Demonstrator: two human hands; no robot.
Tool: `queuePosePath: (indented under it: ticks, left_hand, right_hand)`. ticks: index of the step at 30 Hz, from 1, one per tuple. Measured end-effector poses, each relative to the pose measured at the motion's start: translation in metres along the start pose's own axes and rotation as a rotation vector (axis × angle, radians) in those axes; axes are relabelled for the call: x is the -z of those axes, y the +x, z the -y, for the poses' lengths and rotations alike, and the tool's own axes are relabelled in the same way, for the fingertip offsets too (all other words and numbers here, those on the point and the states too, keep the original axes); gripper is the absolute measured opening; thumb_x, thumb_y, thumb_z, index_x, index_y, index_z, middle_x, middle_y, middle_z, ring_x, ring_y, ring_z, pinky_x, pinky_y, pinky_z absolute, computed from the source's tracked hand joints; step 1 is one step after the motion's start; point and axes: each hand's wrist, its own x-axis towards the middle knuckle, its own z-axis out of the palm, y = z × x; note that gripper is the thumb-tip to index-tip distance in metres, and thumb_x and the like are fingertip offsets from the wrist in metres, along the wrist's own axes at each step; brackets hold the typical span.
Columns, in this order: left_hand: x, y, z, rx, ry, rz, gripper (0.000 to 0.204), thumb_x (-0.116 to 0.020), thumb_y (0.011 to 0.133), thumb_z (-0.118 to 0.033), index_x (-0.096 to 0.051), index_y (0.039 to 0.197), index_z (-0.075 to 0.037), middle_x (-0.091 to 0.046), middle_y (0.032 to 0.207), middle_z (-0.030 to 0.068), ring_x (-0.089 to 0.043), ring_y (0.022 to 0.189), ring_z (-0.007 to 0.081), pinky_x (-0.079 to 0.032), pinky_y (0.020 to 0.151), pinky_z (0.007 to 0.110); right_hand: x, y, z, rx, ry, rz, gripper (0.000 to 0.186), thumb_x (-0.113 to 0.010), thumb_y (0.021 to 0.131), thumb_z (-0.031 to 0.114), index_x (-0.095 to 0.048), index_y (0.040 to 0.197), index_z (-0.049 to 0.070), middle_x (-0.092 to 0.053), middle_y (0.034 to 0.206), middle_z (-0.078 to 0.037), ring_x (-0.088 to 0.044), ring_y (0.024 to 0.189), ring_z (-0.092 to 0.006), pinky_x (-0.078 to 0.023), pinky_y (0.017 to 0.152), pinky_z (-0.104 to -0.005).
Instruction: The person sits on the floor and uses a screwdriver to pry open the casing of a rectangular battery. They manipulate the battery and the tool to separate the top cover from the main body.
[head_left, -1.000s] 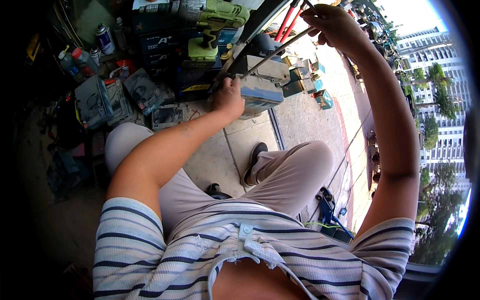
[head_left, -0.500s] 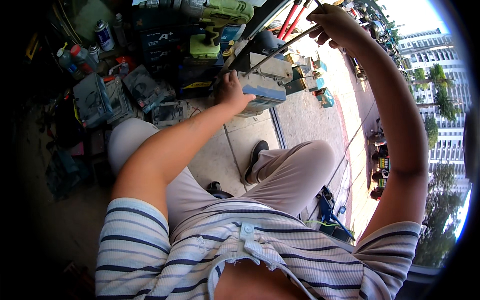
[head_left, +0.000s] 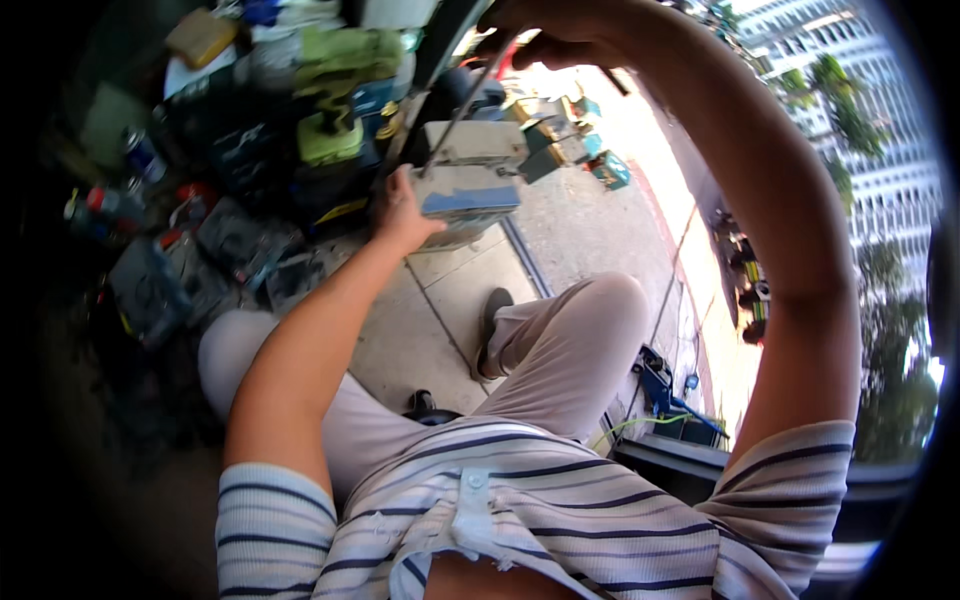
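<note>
A dusty grey box-shaped battery [head_left: 472, 190], with a blue band along its near side, stands on the floor ahead of me. My left hand [head_left: 402, 218] grips its left end, fingers up at the top edge and thumb over the near face. High at the top edge of the view, my right hand [head_left: 560, 35] is closed loosely around the upper part of a long thin metal rod [head_left: 465, 108]. The rod slants down to the battery's top, its lower tip close to my left fingers. Motion blur hides the exact contact.
A green power drill [head_left: 345, 75] sits on stacked dark boxes to the left. Old batteries [head_left: 150, 285] and bottles [head_left: 115, 205] crowd the left floor. More boxes [head_left: 608, 170] stand beyond the battery. A blue jack-like tool [head_left: 660, 385] lies by my right knee.
My view has shifted, so the battery and left hand appear further left. The right hand has moved left with the rod, which now stands steeper. My left hand stays on the battery.
</note>
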Motion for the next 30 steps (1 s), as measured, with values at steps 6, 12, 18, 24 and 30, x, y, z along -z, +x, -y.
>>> queuePosePath:
  ticks: [6, 12, 18, 24, 30]
  left_hand:
    - [0.016, 0.011, 0.026, -0.12, -0.083, 0.005, 0.099, -0.085, 0.059, -0.012, -0.027, 0.139, -0.011, -0.037, 0.138, 0.018, -0.042, 0.123, 0.0376, -0.041, 0.099, 0.044]
    - [0.01, 0.011, 0.032, -0.229, -0.094, -0.014, 0.094, -0.083, 0.057, -0.01, -0.031, 0.135, -0.009, -0.041, 0.133, 0.0181, -0.045, 0.119, 0.038, -0.042, 0.096, 0.043]
    - [0.016, 0.02, 0.046, -0.267, 0.016, 0.027, 0.092, -0.084, 0.056, -0.015, -0.033, 0.132, -0.008, -0.043, 0.132, 0.0163, -0.046, 0.119, 0.0366, -0.043, 0.094, 0.042]
    - [0.031, 0.017, 0.029, -0.215, 0.008, 0.085, 0.086, -0.083, 0.055, -0.014, -0.038, 0.127, -0.009, -0.046, 0.128, 0.0131, -0.05, 0.116, 0.0343, -0.045, 0.091, 0.042]
    - [0.03, 0.018, 0.028, -0.231, 0.011, 0.069, 0.088, -0.084, 0.053, -0.014, -0.039, 0.128, -0.008, -0.049, 0.123, 0.0135, -0.05, 0.115, 0.0336, -0.044, 0.093, 0.039]
  right_hand:
    - [-0.018, 0.004, 0.04, 0.12, -0.825, -0.156, 0.024, -0.054, 0.08, 0.014, -0.069, 0.089, -0.003, -0.067, 0.077, -0.014, -0.067, 0.069, -0.0235, -0.055, 0.068, -0.033]
    - [-0.015, -0.026, 0.025, 0.037, -0.513, -0.278, 0.027, -0.055, 0.08, 0.02, -0.069, 0.09, -0.001, -0.067, 0.082, -0.015, -0.067, 0.073, -0.0236, -0.054, 0.069, -0.0345]
    - [-0.021, -0.016, 0.029, 0.043, -0.522, -0.319, 0.038, -0.058, 0.084, 0.035, -0.068, 0.094, 0.0, -0.067, 0.089, -0.015, -0.067, 0.078, -0.0234, -0.056, 0.072, -0.034]
    - [-0.024, 0.002, 0.021, 0.08, -0.48, -0.395, 0.026, -0.057, 0.079, 0.022, -0.07, 0.092, 0.002, -0.068, 0.087, -0.013, -0.067, 0.074, -0.0241, -0.054, 0.071, -0.0356]
    - [-0.022, -0.006, 0.024, 0.111, -0.565, -0.424, 0.031, -0.057, 0.085, 0.029, -0.069, 0.092, 0.001, -0.067, 0.084, -0.014, -0.067, 0.073, -0.0238, -0.055, 0.069, -0.0342]
